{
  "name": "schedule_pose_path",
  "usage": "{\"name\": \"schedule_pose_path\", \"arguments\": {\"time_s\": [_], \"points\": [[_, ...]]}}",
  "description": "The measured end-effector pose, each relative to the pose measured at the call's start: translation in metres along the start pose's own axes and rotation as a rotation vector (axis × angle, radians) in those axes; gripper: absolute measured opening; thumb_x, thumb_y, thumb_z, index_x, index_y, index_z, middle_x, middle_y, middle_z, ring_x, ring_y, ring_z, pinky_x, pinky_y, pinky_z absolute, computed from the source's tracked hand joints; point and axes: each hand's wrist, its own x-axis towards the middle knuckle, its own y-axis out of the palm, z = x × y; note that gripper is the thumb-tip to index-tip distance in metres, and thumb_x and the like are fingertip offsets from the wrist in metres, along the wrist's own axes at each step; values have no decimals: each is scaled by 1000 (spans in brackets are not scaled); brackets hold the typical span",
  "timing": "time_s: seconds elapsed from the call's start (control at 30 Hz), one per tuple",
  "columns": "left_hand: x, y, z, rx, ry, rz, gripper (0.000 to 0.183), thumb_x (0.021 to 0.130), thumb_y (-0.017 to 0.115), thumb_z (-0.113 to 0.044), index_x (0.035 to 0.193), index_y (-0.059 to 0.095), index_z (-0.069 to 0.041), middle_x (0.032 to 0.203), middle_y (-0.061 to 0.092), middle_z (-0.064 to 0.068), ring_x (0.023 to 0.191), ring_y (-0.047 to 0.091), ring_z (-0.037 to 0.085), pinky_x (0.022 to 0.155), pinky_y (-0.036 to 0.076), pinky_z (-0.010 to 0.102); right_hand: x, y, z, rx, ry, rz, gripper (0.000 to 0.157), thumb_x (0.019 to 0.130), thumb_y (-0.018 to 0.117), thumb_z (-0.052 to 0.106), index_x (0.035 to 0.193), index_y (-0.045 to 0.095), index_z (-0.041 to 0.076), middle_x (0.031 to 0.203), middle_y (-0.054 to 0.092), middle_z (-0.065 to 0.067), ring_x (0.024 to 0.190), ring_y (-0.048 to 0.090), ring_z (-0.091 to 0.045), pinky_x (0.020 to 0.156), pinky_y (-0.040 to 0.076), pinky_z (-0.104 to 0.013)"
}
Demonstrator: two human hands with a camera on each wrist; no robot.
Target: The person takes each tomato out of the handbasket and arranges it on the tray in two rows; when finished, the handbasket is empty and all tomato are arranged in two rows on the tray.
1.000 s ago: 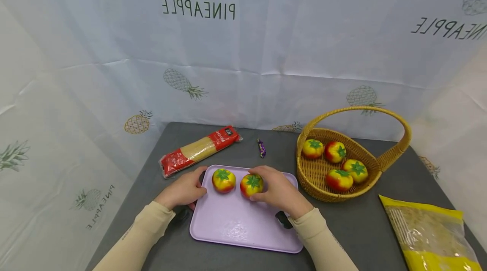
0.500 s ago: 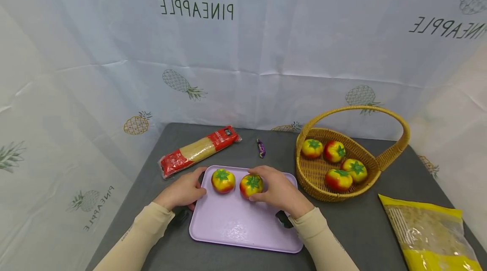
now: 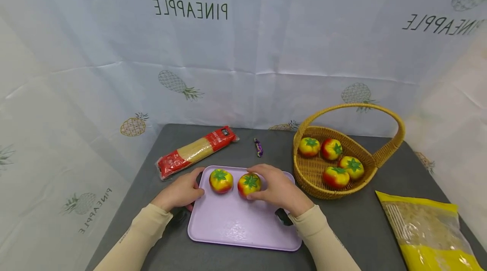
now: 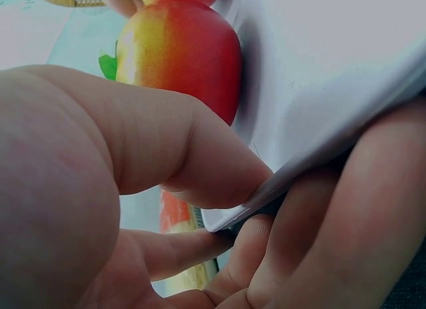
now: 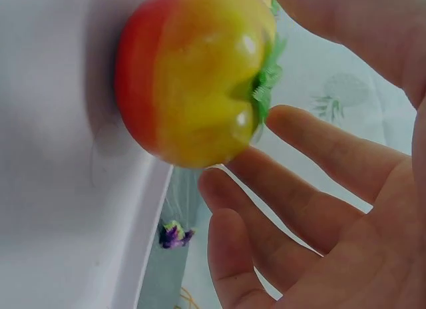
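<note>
My left hand (image 3: 179,190) grips the left rim of a lilac tray (image 3: 236,224), thumb above and fingers curled beneath, as the left wrist view shows. On the tray's far half stand two glossy red-and-yellow toy tomatoes with green leafy tops. The left toy tomato (image 3: 221,181) sits beside my left hand, untouched. Around the right toy tomato (image 3: 249,185) curve the thumb and fingers of my right hand (image 3: 277,188), holding it. In the right wrist view this toy tomato (image 5: 193,82) rests on the tray, fingertips against its leafy side; the thumb's tip is cut off.
Behind the tray lie a red noodle packet (image 3: 195,152) and a small purple wrapped candy (image 3: 258,147). A wicker basket (image 3: 312,178) with a tall handle holds several similar toy tomatoes at right. A yellow-edged bag (image 3: 428,228) lies at front right. A pineapple-print curtain (image 3: 247,51) hangs behind.
The head view has shifted slightly, so the whole scene sits a little further left. Both hands keep their places on the tray and the toy tomato.
</note>
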Motion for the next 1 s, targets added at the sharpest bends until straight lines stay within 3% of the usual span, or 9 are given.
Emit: {"name": "schedule_pose_path", "arguments": {"time_s": [0.23,0.4,0.6,0.8,1.0], "points": [[0,0,-3,-11,21,10,78,95,74,-11,165,38,-9,92,63,12,56,66,26,51,61,35,-18,-20,-1,22,27,-38,66,85,93,34,144,69,19,146,68,0,138,64,-29,116,54,-57],[0,-1,-1,-3,4,9,79,96,73,-12,165,36,-9,92,63,13,55,66,27,51,61,35,-39,-46,-12,16,42,-70,65,86,92,35,145,68,19,147,68,-3,135,65,-32,114,55,-57],[0,-1,2,11,21,15,79,96,72,-13,166,35,-7,91,63,12,54,65,25,50,61,34,-70,-86,-42,-76,86,-144,67,88,90,38,147,66,17,147,68,-5,136,65,-32,113,55,-60],[-1,-2,1,10,33,13,79,96,72,-13,165,34,-5,92,63,12,53,64,25,50,60,34,-97,-122,-71,-147,125,-217,67,91,86,43,147,66,13,145,69,-12,128,67,-37,103,58,-61],[-1,-2,-1,1,27,16,80,95,73,-13,165,34,-6,92,63,12,57,65,25,51,62,35,-111,-149,-97,-173,195,-216,70,95,80,52,151,63,14,149,66,-16,127,66,-39,99,58,-60]]}}
